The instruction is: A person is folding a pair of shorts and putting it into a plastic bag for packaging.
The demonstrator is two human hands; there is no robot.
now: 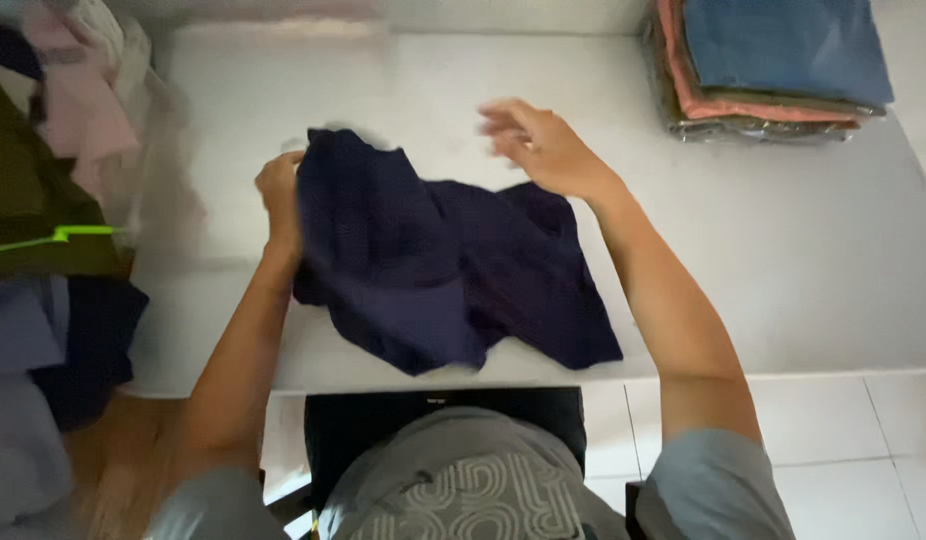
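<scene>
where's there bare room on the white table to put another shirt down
Bare tabletop lies right of the navy garment, below the stack of folded clothes. Another strip runs behind the right hand. The left edge is crowded by a heap of loose clothes.

Garment [453, 270] lying at table [783, 250] centre, overhanging near edge. Left hand [280, 195] gripping its 10 o'clock corner; right hand [543, 145] hovering at 1 o'clock. Folded stack [773, 65] sitting at 2 o'clock, well apart. Clothes pile [43, 250] sitting at 9 o'clock, beside table.
</scene>
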